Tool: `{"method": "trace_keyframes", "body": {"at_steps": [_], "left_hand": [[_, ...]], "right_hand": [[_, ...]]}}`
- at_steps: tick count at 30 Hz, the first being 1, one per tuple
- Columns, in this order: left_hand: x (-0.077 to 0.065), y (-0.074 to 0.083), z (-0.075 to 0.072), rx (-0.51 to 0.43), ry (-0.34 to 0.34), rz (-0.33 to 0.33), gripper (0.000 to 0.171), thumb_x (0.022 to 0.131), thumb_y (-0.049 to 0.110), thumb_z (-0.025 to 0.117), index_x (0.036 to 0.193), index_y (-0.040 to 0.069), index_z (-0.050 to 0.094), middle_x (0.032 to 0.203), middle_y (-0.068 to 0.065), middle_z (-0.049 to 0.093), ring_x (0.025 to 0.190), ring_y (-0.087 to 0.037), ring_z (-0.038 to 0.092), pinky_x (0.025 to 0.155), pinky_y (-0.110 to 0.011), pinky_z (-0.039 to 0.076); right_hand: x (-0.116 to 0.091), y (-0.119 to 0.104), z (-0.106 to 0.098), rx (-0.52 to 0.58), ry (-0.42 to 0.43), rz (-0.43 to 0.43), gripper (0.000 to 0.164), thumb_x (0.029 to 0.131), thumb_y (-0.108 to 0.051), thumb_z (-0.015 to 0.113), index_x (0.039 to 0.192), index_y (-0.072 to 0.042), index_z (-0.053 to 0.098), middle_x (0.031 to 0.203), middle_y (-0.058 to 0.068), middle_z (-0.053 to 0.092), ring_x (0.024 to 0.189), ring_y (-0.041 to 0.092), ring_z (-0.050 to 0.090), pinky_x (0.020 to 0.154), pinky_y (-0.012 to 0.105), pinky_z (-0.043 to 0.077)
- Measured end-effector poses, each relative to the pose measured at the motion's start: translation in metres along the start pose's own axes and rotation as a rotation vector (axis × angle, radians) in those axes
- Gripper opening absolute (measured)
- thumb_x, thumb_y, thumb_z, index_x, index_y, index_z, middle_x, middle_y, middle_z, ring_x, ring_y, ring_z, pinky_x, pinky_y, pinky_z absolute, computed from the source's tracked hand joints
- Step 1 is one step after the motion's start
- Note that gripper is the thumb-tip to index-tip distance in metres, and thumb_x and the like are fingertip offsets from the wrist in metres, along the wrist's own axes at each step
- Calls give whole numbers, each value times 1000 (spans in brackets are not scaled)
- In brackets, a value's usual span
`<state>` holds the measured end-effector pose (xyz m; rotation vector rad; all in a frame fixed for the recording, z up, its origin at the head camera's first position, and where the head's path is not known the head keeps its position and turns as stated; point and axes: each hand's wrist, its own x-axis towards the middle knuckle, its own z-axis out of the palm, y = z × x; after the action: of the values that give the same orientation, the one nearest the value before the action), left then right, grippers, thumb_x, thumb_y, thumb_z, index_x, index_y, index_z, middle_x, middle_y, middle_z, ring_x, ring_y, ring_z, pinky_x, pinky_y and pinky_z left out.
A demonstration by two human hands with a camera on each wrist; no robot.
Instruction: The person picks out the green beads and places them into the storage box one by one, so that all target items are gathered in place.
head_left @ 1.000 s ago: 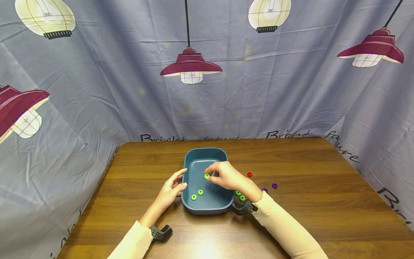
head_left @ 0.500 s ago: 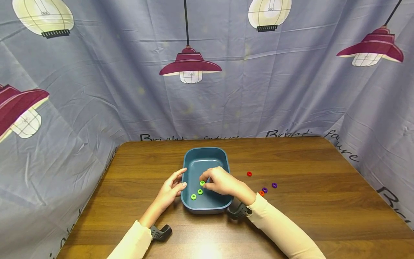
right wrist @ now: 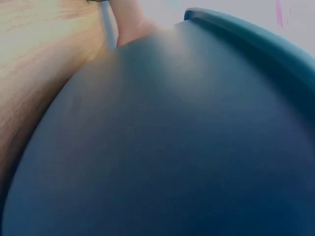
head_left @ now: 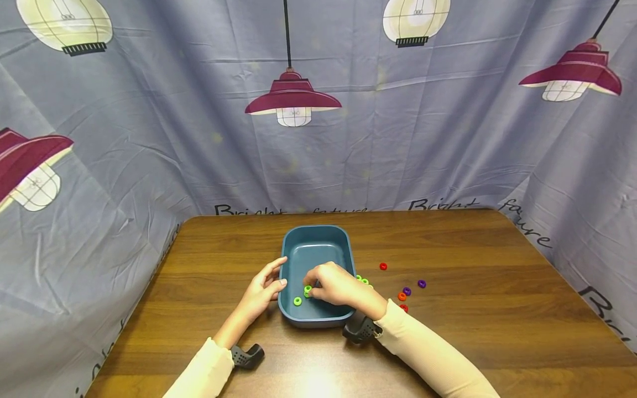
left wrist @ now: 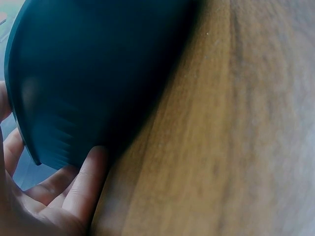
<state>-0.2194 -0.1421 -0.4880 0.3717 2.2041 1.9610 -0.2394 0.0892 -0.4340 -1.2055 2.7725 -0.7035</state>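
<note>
A blue-green rectangular box [head_left: 317,252] stands on the table, its outer wall [left wrist: 88,64] filling much of the left wrist view. My left hand [head_left: 261,287] rests against its left side, with thumb and index finger extended at the rim and other fingers touching the outer wall. Over the box floor, my right hand [head_left: 334,284] pinches a small green ring-shaped bead [head_left: 308,289] between thumb and index finger. That bead sits over another green one, mostly covered. A separate green bead [head_left: 297,301] lies nearby on the floor of the box. The right wrist view shows no beads.
Right of the box, several green beads [head_left: 365,282] lie partly behind my right wrist. Farther right are purple beads [head_left: 422,283], an orange bead [head_left: 402,297] and red beads [head_left: 383,266]. The wooden table [head_left: 234,237] ends at a printed curtain [head_left: 318,166].
My right hand has moved left and toward me inside the box, bringing the pinched green bead over another one. Beads behind the right forearm have come into view. My left hand stays put.
</note>
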Motion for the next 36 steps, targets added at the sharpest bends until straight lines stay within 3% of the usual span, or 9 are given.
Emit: {"method": "trace_keyframes", "body": {"at_steps": [6,12,17,24,36], "left_hand": [[0,0,1,-3,8,10,58,101,8,54,156,7,36,149,-34,45,120,-36,60,81,-27,59],[1,1,1,-6,8,13,58,101,7,54,156,5,36,149,-34,45,119,-35,61,81,-26,59],[1,1,1,-8,5,7,58,101,8,55,156,7,36,150,-34,45,120,-35,60,81,-26,59],[1,1,-1,-14,-2,18,58,101,8,54,156,6,36,150,-35,44,124,-38,58,82,-25,58],[0,0,1,-2,12,11,58,101,7,55,156,6,37,150,-34,45,123,-36,58,82,-25,58]], "right_hand": [[-1,-1,2,-50,23,94,6,81,-9,80,87,-11,78,77,-2,73,71,9,60,63,25,49],[2,-2,4,-61,15,133,9,77,-7,81,78,-13,74,66,-6,63,65,8,52,57,24,41],[3,-2,6,-50,-17,117,10,75,-7,81,75,-14,74,61,-8,56,61,6,48,54,22,37],[5,-2,7,-20,-73,60,9,74,-8,82,78,-13,76,60,-6,62,58,1,49,55,19,39],[2,-1,9,-4,-74,9,10,74,-5,79,82,-11,77,62,-6,64,61,-1,49,59,16,41]]}}
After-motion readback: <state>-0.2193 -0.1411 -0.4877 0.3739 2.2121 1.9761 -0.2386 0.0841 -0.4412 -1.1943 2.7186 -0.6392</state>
